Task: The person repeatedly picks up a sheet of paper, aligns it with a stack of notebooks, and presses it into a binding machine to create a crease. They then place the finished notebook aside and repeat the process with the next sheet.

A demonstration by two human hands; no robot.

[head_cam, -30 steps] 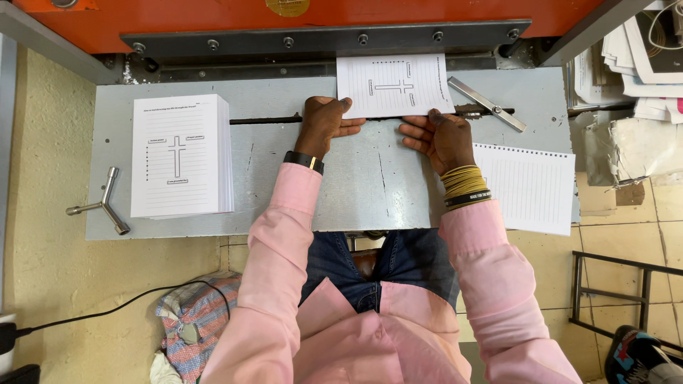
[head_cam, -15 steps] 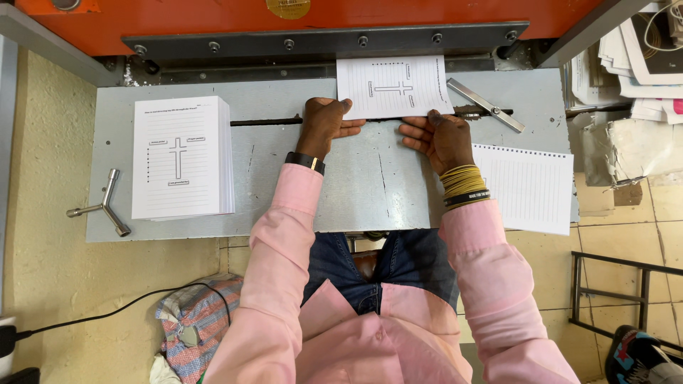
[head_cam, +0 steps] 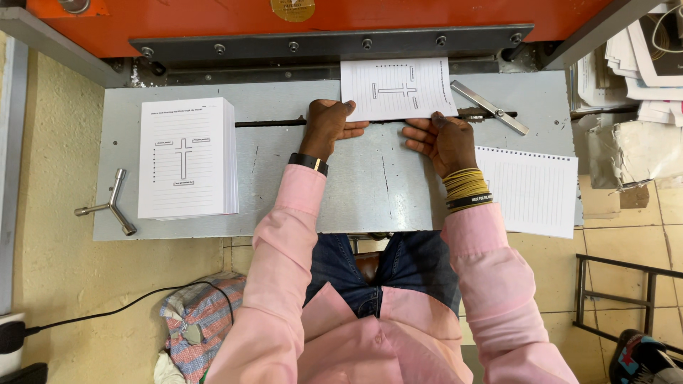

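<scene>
A thin stack of white printed sheets bearing a cross outline lies at the upper middle of the frame on the grey metal worktop, its far edge tucked under the dark steel clamp bar of the orange machine. The left hand rests at the stack's near left corner, fingers flat on the paper and the worktop, its grip released. The right hand presses on the near right edge, fingers spread over the sheet, its grip likewise not clenched. At the left of the frame sits a taller pile of the same white printed sheets, with a silver three-armed wrench just beside it. A spiral-bound lined pad lies at the right, near a metal ruler.
</scene>
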